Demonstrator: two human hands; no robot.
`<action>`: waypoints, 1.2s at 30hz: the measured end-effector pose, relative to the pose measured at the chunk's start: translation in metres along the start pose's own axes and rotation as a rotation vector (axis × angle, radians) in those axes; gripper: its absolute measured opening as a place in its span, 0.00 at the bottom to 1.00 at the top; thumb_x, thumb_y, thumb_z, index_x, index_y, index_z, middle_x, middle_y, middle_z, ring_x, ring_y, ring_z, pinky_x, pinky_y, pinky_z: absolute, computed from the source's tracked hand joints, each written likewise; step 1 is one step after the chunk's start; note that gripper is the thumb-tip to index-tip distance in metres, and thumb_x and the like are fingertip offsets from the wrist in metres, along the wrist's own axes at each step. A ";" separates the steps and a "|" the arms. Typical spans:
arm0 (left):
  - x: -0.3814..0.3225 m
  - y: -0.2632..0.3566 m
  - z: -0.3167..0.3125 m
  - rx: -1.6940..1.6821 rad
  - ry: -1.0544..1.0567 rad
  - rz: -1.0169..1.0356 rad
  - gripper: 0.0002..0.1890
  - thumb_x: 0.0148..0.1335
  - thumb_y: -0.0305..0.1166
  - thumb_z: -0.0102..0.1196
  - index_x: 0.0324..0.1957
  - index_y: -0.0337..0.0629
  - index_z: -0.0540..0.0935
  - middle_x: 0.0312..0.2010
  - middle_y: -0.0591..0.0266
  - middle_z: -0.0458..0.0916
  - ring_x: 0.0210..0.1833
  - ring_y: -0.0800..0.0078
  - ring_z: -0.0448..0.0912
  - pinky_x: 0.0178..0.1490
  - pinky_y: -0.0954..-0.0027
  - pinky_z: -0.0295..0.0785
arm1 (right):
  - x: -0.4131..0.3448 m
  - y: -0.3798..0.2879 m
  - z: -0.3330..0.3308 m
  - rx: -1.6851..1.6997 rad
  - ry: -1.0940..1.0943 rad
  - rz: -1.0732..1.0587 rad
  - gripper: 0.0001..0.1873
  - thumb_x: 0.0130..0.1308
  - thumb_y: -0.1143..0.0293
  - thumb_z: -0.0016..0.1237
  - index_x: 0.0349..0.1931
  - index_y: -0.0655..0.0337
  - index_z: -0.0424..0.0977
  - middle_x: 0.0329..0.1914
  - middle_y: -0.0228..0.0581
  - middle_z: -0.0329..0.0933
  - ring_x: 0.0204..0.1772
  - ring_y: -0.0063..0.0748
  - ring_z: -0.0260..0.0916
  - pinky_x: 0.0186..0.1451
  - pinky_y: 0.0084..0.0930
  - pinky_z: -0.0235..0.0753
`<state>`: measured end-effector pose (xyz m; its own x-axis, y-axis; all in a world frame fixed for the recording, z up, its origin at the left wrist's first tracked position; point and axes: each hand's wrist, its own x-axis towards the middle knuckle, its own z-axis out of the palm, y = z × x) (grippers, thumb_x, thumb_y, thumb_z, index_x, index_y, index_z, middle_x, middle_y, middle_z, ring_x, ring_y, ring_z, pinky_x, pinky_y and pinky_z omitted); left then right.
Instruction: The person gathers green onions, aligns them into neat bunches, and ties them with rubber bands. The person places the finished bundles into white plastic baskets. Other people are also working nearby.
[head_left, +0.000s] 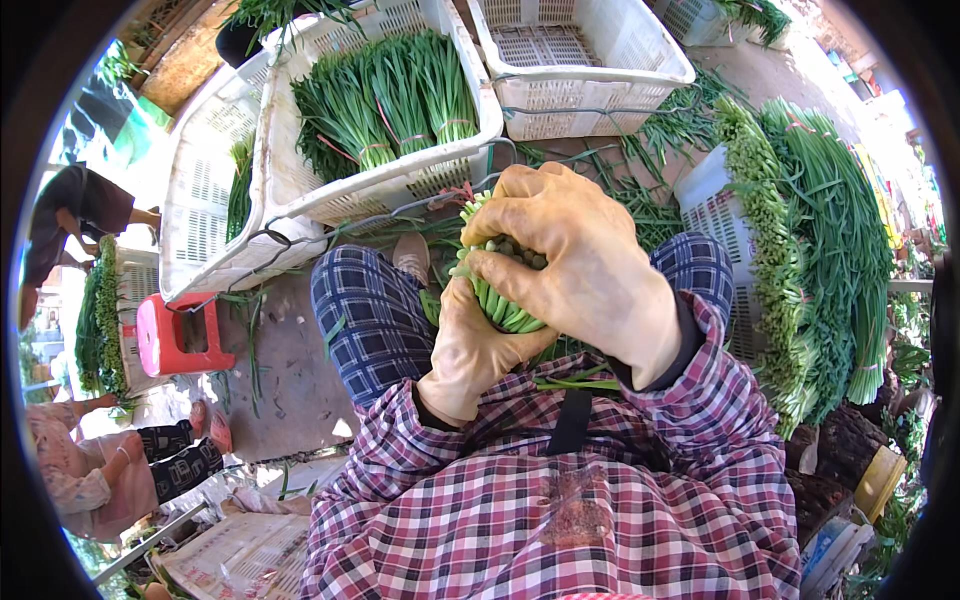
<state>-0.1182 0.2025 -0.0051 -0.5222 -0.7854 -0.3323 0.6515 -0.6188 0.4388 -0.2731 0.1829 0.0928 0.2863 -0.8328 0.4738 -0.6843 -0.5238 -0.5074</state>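
A bunch of green chive-like stems (508, 309) is held upright in front of my lap, its pale cut ends facing up at me. My left hand (480, 352), in a cream rubber glove, wraps the near side of the bunch from below. Over the far and right side curls my right hand (570, 255), gloved alike, with thumb and fingers against the stem ends. Its fingers hide part of the bunch. A few loose green stems (577, 381) lie on my lap under the right wrist.
White plastic crates (382, 191) stand ahead, one with banded green bunches (405, 97). Beside it is another crate (577, 94). Stacked bunches (817, 247) rise at right. A red stool (184, 337) stands left, near two people. Loose leaves (645, 202) litter the floor.
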 end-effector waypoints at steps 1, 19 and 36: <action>-0.002 -0.002 0.002 0.084 -0.012 -0.001 0.24 0.77 0.50 0.41 0.69 0.54 0.65 0.67 0.59 0.70 0.66 0.55 0.74 0.58 0.38 0.79 | 0.003 0.002 -0.005 0.062 -0.004 -0.004 0.09 0.60 0.64 0.63 0.38 0.57 0.84 0.34 0.33 0.81 0.40 0.35 0.78 0.42 0.33 0.77; 0.008 0.002 -0.010 -0.205 -0.271 0.105 0.20 0.78 0.39 0.44 0.67 0.47 0.68 0.63 0.57 0.75 0.61 0.59 0.79 0.63 0.50 0.80 | -0.028 -0.012 0.004 -0.177 0.076 -0.008 0.24 0.51 0.60 0.69 0.48 0.54 0.78 0.58 0.37 0.78 0.64 0.48 0.72 0.67 0.47 0.68; 0.004 0.030 -0.029 0.588 -0.003 0.531 0.43 0.49 0.11 0.71 0.67 0.37 0.65 0.62 0.53 0.77 0.64 0.61 0.78 0.67 0.61 0.75 | -0.075 0.039 -0.006 0.580 -0.380 0.979 0.15 0.68 0.63 0.58 0.43 0.69 0.83 0.36 0.41 0.86 0.38 0.23 0.80 0.44 0.20 0.79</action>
<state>-0.0851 0.1804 -0.0176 -0.2254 -0.9731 0.0471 0.4171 -0.0527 0.9073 -0.3254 0.2260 0.0419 0.0592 -0.8710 -0.4877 -0.3461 0.4404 -0.8284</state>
